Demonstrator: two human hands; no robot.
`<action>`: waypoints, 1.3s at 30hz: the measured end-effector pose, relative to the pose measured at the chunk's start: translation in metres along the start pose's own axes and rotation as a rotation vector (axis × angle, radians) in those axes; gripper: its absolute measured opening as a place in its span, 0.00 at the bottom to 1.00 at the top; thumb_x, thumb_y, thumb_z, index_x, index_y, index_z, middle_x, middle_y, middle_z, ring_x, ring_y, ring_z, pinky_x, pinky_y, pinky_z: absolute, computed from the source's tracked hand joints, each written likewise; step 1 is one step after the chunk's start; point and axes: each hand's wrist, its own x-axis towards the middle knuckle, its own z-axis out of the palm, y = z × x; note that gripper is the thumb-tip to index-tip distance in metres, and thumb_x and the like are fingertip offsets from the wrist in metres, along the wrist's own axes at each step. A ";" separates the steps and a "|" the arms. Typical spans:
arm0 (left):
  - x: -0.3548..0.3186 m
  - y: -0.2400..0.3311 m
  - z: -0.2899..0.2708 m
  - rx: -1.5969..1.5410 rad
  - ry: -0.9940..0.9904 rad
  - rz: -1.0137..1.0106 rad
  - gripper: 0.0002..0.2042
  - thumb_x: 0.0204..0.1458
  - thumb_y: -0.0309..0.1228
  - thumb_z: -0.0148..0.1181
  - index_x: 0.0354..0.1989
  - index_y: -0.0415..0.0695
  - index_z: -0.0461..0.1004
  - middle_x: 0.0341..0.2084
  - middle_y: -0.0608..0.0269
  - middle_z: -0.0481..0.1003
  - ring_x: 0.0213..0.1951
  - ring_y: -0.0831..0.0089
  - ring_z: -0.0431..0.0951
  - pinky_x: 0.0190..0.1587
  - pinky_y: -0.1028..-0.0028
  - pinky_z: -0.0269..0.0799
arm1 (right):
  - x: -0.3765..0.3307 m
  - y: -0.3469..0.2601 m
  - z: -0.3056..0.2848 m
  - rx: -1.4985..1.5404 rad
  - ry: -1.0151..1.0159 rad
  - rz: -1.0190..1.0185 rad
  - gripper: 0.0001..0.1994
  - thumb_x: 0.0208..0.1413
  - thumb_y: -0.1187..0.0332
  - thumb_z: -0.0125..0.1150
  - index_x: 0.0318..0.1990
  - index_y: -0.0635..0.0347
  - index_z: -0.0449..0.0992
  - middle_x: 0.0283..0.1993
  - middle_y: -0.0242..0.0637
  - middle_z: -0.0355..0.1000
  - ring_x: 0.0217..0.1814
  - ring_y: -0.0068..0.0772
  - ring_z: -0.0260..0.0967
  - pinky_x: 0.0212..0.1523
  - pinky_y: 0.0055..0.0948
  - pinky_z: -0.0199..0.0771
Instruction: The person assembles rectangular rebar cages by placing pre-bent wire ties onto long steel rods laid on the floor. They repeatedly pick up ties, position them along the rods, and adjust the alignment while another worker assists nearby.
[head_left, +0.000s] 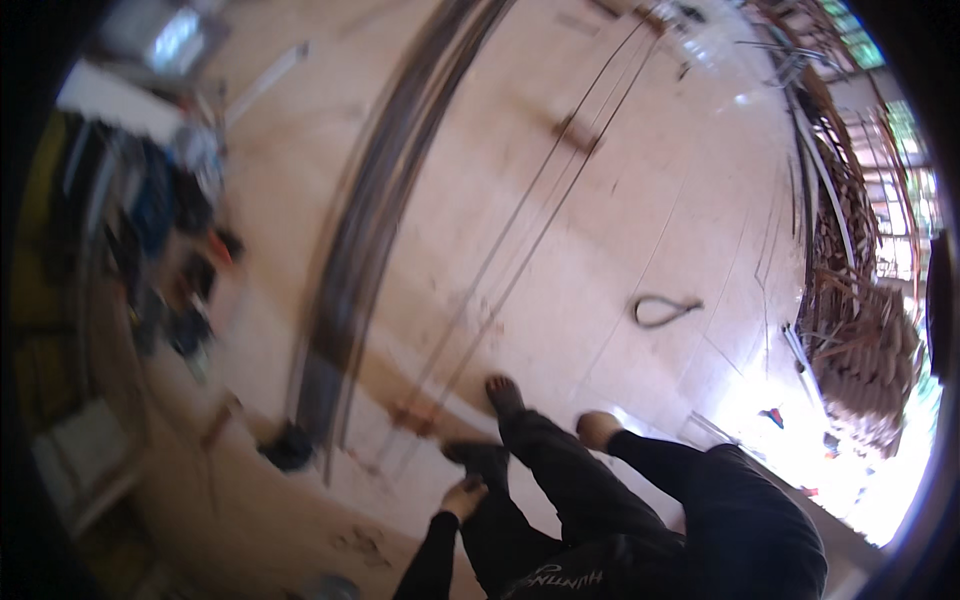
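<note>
The picture is smeared by motion. In a dark sleeve, my left hand [463, 497] is low beside my dark-trousered leg, near my left foot; its fingers are too blurred to read. My right hand [598, 430] reaches out over the pale floor to the right of my other foot, and its fingers do not show clearly either. Ahead of my feet, two long thin rods [520, 215] run side by side away from me, crossing a brown block [577, 132]. A reddish-brown block [415, 415] lies at their near end.
A bundle of long dark bars [365, 225] stretches along the left. A dark looped piece [660, 310] lies on the floor at right. Stacked wood-like pieces [860, 365] line the far right. Blurred mixed items [175, 220] crowd the left side.
</note>
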 end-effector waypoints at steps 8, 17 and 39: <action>-0.054 0.260 -0.155 -0.015 0.634 0.179 0.23 0.63 0.37 0.62 0.63 0.37 0.75 0.59 0.45 0.79 0.62 0.54 0.78 0.64 0.64 0.72 | -0.161 0.190 -0.092 1.116 1.098 0.332 0.16 0.53 0.67 0.63 0.48 0.62 0.84 0.46 0.49 0.84 0.50 0.47 0.83 0.53 0.39 0.82; 0.026 0.431 -0.253 0.162 0.434 0.164 0.19 0.64 0.38 0.59 0.52 0.32 0.78 0.37 0.51 0.82 0.38 0.61 0.82 0.42 0.62 0.78 | -0.198 0.177 -0.018 1.472 1.057 0.757 0.14 0.54 0.60 0.66 0.43 0.58 0.87 0.45 0.49 0.84 0.51 0.52 0.83 0.53 0.42 0.82; 0.235 1.011 -0.097 0.290 0.243 0.415 0.22 0.61 0.45 0.65 0.56 0.40 0.81 0.41 0.55 0.85 0.46 0.61 0.84 0.53 0.63 0.77 | -0.116 0.315 -0.199 1.199 0.509 0.538 0.13 0.63 0.60 0.60 0.46 0.58 0.83 0.46 0.43 0.82 0.43 0.42 0.81 0.40 0.41 0.78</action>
